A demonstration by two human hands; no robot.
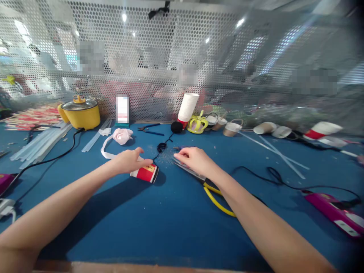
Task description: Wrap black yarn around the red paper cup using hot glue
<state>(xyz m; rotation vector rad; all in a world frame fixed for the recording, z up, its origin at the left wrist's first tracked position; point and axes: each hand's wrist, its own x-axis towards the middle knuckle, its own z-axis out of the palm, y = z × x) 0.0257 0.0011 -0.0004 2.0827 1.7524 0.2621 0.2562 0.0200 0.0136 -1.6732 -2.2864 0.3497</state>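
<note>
The left hand (129, 161) rests curled over a red-and-white paper cup (145, 173) lying sideways at table centre; at its three o'clock the right hand (193, 159) lies on yellow-handled steel scissors (196, 178) (grip unclear). Pressed harder, I judge the cup could crush.

A yellow pot (81, 112) stands far left beside clear glue sticks (40, 143), a pink fabric rose (122, 135) lies near centre, stacked paper cups (188, 107) lean by the mesh screen (182, 57), and a magenta glue gun (335, 212) rests near right.
</note>
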